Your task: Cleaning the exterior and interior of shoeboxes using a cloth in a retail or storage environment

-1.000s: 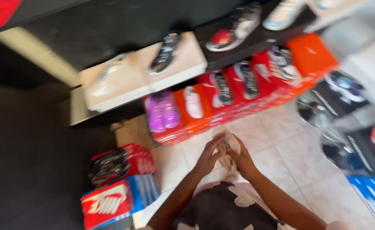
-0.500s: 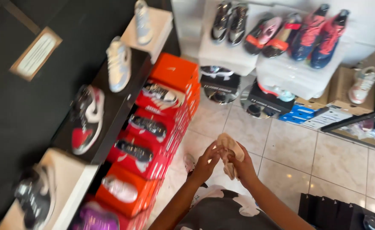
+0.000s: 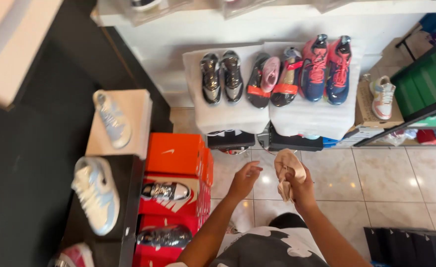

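Observation:
My right hand [image 3: 301, 184] is closed around a crumpled beige cloth [image 3: 287, 170], held up over the tiled floor. My left hand [image 3: 245, 178] hovers just left of it with fingers loosely apart, holding nothing and not touching the cloth. Straight ahead, a white-covered stand [image 3: 228, 116] carries several sneakers: a dark metallic pair [image 3: 221, 76], a black pair with pink and orange parts [image 3: 272, 79], and a red and blue pair [image 3: 328, 69].
Orange shoe boxes [image 3: 176, 153] are stacked at left, with sneakers lying on the red boxes below. Pale blue and white sneakers [image 3: 96, 193] sit on a black shelf at far left. A green rack [image 3: 421, 84] stands at right. Black boxes [image 3: 406, 244] lie at bottom right.
The view has swung right, from the side wall of boxes to the white stand. My two hands were together on the cloth; now the left has come off it.

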